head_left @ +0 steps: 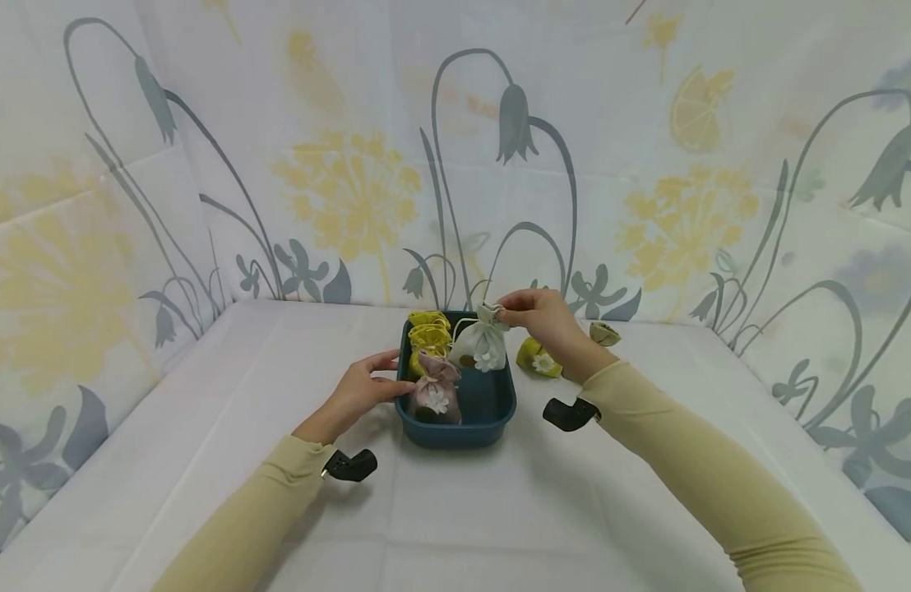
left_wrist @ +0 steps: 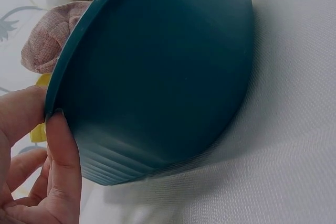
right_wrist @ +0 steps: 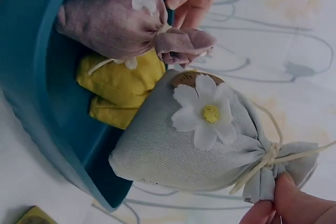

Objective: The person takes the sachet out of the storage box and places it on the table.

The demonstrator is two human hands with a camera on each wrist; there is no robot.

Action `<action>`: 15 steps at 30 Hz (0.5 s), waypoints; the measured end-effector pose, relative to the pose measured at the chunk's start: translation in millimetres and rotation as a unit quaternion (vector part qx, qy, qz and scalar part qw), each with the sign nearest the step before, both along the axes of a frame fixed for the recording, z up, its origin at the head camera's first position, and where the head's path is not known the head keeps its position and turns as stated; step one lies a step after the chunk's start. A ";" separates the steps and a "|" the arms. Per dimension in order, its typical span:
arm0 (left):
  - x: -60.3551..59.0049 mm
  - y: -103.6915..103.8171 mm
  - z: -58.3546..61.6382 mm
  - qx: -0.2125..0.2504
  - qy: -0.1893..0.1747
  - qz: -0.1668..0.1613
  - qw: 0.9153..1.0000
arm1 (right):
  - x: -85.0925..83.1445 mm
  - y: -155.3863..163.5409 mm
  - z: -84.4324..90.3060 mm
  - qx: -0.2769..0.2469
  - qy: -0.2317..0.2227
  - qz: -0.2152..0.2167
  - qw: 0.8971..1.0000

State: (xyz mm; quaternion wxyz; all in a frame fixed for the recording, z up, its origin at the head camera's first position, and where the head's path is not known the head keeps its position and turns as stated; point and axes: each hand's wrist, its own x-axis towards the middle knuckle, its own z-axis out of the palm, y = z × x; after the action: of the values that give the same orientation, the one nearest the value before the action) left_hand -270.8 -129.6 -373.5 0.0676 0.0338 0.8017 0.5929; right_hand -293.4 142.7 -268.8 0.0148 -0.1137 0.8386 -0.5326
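My right hand [head_left: 544, 319] pinches a pale grey drawstring pouch [right_wrist: 184, 135] by its gathered neck. The pouch, with a white fabric flower on its front, hangs over the blue-green plastic bin [head_left: 459, 436]. On the bin's left side, my left hand [head_left: 367, 386] grips the rim between thumb and fingers, as the left wrist view shows close up. Inside the bin, a dusty pink pouch [head_left: 435, 393] with a white flower leans at the left front. Behind it sit yellow pouches [head_left: 429, 337], partly covered by the pink one in the right wrist view.
To the right of the bin, a yellow pouch [head_left: 538, 358] with a white flower lies on the white cloth [head_left: 455, 526]. An olive-beige pouch [head_left: 605, 333] shows just past my right wrist, mostly hidden by it. A flower-printed curtain [head_left: 455, 164] rises behind the table.
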 end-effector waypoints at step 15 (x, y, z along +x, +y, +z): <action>-0.1 1.0 1.7 -0.003 -0.008 0.005 1.000 | 17.4 41.2 2.7 0.022 0.029 -0.032 0.999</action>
State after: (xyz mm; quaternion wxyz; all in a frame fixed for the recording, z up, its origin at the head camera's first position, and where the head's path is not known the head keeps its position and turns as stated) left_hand -270.8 -128.6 -371.8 0.0708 0.0252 0.8029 0.5913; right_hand -276.0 183.9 -266.1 -0.0239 -0.1015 0.8536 -0.5103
